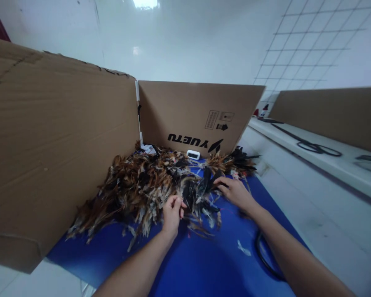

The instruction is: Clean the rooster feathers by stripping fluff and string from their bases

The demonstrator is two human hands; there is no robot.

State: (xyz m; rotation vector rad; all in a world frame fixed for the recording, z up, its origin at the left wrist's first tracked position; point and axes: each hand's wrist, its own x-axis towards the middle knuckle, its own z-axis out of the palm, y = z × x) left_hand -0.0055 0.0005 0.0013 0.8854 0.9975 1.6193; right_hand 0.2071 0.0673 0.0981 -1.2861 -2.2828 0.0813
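A large heap of brown, black and pale feathers covers the back of the blue tabletop. At the front edge of the heap, my left hand is closed in a pinch, with a pale feather at its fingertips. To the right, my right hand reaches in beside black feathers, its fingers slightly bent and apart. Whether those fingertips touch the black feathers is hard to make out. Loose grey and black feathers lie between and in front of both hands.
Cardboard panels stand on the left and at the back. A small white device with a dark display rests by the back panel. A black cable loop is under my right forearm. Scissors lie on the right-hand ledge.
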